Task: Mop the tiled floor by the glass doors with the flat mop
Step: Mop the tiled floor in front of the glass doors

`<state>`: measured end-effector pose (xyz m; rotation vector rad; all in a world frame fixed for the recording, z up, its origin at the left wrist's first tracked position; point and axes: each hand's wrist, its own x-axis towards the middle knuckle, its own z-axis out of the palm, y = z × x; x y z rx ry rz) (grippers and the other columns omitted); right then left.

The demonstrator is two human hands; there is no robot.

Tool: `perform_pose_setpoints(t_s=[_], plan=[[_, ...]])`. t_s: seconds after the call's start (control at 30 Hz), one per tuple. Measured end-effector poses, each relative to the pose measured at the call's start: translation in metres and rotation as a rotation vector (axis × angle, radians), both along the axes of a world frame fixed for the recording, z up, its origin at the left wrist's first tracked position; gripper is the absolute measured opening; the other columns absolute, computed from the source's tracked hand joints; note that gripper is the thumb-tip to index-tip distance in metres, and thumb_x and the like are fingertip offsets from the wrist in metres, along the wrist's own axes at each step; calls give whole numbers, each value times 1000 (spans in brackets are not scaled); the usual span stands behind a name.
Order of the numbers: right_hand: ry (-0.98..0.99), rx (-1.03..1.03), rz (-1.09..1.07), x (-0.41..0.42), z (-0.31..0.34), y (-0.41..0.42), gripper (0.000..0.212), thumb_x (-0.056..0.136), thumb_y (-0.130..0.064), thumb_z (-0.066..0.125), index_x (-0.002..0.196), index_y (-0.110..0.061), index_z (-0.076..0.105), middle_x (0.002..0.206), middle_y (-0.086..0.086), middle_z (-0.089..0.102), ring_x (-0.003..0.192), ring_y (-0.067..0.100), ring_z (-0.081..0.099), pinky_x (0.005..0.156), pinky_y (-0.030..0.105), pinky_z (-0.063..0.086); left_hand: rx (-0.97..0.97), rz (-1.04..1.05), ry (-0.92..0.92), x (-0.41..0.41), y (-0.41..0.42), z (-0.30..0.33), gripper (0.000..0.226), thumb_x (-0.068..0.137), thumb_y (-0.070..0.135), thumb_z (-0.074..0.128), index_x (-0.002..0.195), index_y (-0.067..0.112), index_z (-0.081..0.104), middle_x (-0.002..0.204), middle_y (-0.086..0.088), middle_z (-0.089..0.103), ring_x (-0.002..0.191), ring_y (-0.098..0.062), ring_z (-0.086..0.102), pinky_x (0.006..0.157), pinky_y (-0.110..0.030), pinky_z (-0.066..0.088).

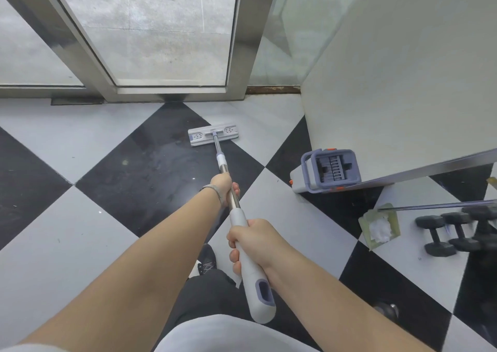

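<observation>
The floor (113, 249) is big glossy tiles set as black and white diamonds, running up to the steel-framed glass doors (161, 42). The black tile in the middle carries a dull, streaky film that looks like damp, so I'd judge the mopping is under way, with the tiles to either side not visibly wet. The mop (213, 135) lies flat just short of the door sill, a slim grey plastic plate on a shiny metal pole. The left hand (224, 187) wraps the bare metal, the right hand (255, 241) grips the matte white handle. A boxy grey bucket (326, 170) stands by the wall, dumbbells (443, 230) nearby.
</observation>
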<state>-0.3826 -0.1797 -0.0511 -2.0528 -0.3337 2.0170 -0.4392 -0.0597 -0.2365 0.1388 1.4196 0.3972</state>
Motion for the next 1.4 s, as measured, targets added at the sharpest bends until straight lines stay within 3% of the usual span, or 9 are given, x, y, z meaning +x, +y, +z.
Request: perform_pose_setpoints(t_s=[0.43, 0.7, 1.07, 1.4], plan=[[59, 4, -78, 25, 10, -26, 4, 86, 1, 48, 87, -4, 49, 69, 10, 47, 44, 14, 45, 39, 18, 40, -7, -36, 12, 26, -28, 6, 23, 98, 16, 24, 111, 11, 43, 62, -3, 40, 47, -13, 35, 44, -22, 35], [62, -8, -66, 54, 13, -59, 10, 85, -1, 49, 94, -4, 50, 66, 9, 49, 45, 14, 46, 41, 18, 42, 9, -69, 45, 54, -64, 13, 18, 99, 13, 23, 104, 12, 41, 62, -3, 39, 48, -13, 36, 46, -23, 35], [109, -14, -126, 85, 21, -119, 14, 88, 3, 44, 99, -3, 48, 70, 9, 44, 46, 13, 43, 38, 16, 40, 17, -69, 47, 86, -125, 16, 20, 99, 13, 20, 107, 15, 38, 60, -4, 37, 45, -13, 34, 40, -16, 33], [183, -48, -213, 123, 35, -172, 16, 91, 6, 42, 102, -4, 45, 69, 8, 43, 33, 10, 43, 36, 13, 38, -2, -100, -4, 121, -183, 22, 15, 101, 16, 22, 105, 15, 37, 60, -3, 36, 44, -12, 32, 36, -12, 34]])
